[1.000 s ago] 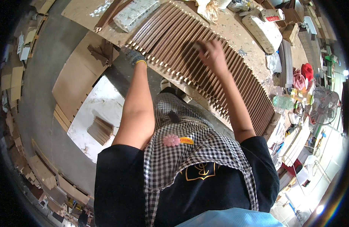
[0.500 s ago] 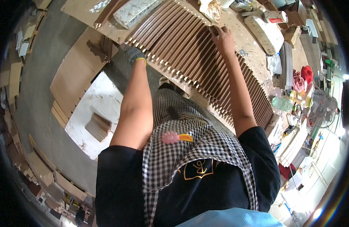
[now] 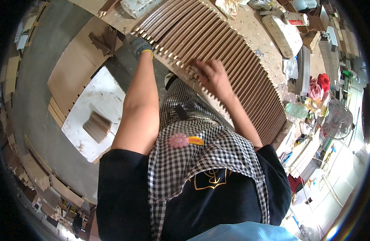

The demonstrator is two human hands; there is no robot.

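A long row of narrow brown wooden strips (image 3: pixel 217 44) lies side by side on the workbench, their pale ends lined up along the near edge. My left hand (image 3: pixel 140 46), in a dark grey glove with a yellow cuff, is at the bench edge beside the strips' left end. Its fingers are too dark and blurred to read. Bare and slightly blurred, my right hand (image 3: pixel 215 80) hovers over the near ends at the middle of the row. Its fingers are bent and apart, and nothing shows between them.
Beyond the strips, a pale block (image 3: pixel 281 36) and a paper cup (image 3: pixel 295 19) stand on the workbench (image 3: pixel 269 70). Another whitish block (image 3: pixel 138 7) sits at the far left. Below left, a white board (image 3: pixel 86 138) carries a bundle of strips (image 3: pixel 97 126). A fan (image 3: pixel 337 118) stands at right.
My right hand has come from the far edge of the strips toward me and left, to their near ends. My left hand stays at the bench edge.
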